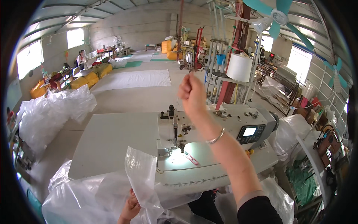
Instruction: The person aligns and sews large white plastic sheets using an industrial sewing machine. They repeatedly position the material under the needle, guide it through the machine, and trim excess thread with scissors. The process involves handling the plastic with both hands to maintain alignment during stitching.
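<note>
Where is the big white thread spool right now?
In the head view, the white thread spool sits on a metal rack behind the sewing machine, upper centre-right, just right of the raised right hand.

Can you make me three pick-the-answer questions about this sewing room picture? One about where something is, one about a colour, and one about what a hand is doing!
1. Where is the big white thread cone?
A. on a stand behind the white sewing machine
B. on the floor
C. in the left hand

2. What colour are the ceiling fan blades?
A. red
B. teal
C. black

3. What is the right hand doing?
A. lying flat on the table
B. raised with fingers pinched together
C. pressing the machine's small screen

Answers: 1 A, it stands past the machine; 2 B, the blades look teal; 3 B, it is lifted above the machine, pinched shut.
</note>
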{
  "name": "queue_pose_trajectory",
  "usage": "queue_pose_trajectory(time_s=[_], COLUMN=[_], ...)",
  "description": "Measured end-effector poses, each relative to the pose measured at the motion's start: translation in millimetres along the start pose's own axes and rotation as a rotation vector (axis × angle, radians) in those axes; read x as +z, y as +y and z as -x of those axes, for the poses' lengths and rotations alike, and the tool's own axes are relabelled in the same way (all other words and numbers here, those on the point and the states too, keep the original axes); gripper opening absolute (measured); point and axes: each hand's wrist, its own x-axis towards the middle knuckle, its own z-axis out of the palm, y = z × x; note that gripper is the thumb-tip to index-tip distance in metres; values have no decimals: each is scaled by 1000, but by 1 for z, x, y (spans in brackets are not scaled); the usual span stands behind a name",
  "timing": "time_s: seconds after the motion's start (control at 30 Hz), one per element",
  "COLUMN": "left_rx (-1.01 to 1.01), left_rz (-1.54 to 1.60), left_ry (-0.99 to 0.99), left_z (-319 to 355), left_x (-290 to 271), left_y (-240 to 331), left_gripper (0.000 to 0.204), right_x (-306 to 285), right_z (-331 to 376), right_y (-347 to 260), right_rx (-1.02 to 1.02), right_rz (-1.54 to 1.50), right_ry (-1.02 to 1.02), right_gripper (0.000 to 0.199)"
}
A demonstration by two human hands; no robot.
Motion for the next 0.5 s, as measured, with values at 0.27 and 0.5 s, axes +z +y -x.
queue_pose_trajectory(time_s=[0.27,0.5], left_rx=[23,89], left_rz=[-45,-34], left_ry=[1,28], left_z=[-8,-10], left_x=[1,6], left_y=[19,21], left_gripper=[21,23], right_x=[-58,-154], right_z=[-99,-119], right_y=[-100,-72], right_rx=[-532,469], right_rz=[634,1963], right_ry=[61,-448], right_gripper=[34,38])
